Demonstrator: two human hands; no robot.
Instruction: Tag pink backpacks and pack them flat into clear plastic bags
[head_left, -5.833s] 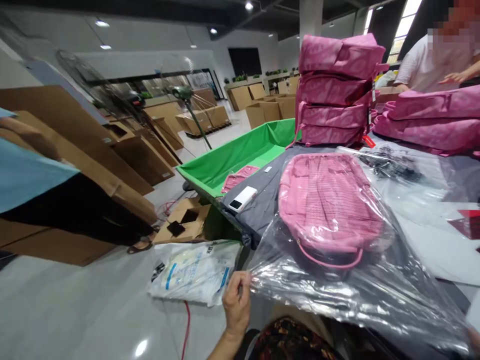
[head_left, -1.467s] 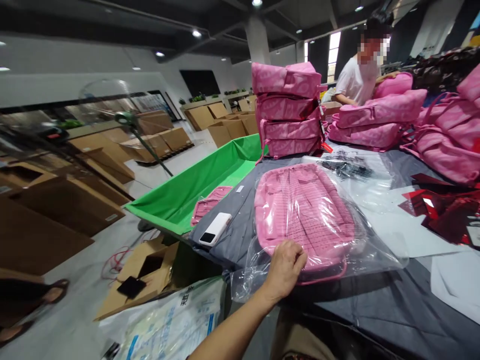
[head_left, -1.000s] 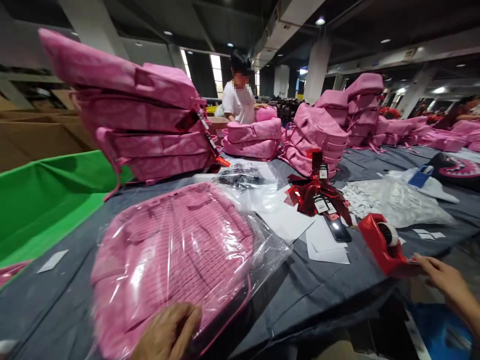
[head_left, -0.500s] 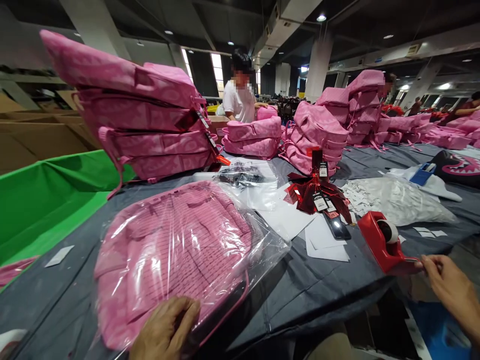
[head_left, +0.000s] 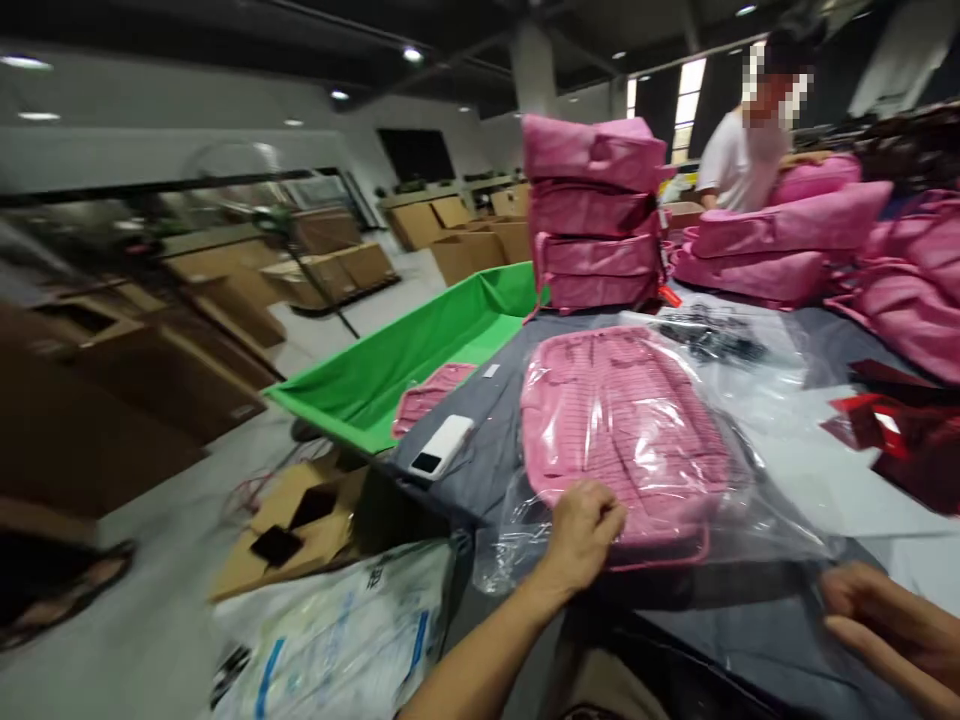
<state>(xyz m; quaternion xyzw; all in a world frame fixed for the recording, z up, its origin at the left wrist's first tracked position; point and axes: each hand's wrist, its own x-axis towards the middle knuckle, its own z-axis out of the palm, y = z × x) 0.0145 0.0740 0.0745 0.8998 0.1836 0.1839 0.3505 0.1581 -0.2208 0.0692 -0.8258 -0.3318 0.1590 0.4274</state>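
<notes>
In the head view, the left hand (head_left: 583, 535) lies at the near edge of a pink backpack (head_left: 630, 430), which is inside a clear plastic bag (head_left: 517, 555) on the grey-covered counter (head_left: 487, 465). The fingers of this hand are curled down against the plastic. Their tips are hidden, so I cannot tell if they pinch it or only press. The backpack lies flat, mostly beyond this hand, and strong reflections cover part of its surface.

The right hand (head_left: 874, 610) is well to the right of the left one, near the corner of the plastic. Its fingers are bent and the thumb is close to them. It is blurred, and the picture's edge cuts it, so I cannot tell whether something is between the fingers.

To the left of the left hand and a little beyond it, a white device (head_left: 442, 447) lies on the counter. Farther beyond this hand stands a stack of pink backpacks (head_left: 596, 215), with a green tray (head_left: 315, 400) to its left. Beyond the right hand there are white sheets (head_left: 832, 465) and shiny red pieces (head_left: 919, 440), smeared and cut off. Left of and below the left hand, a printed white bag (head_left: 345, 630) is cut by the lower edge.
</notes>
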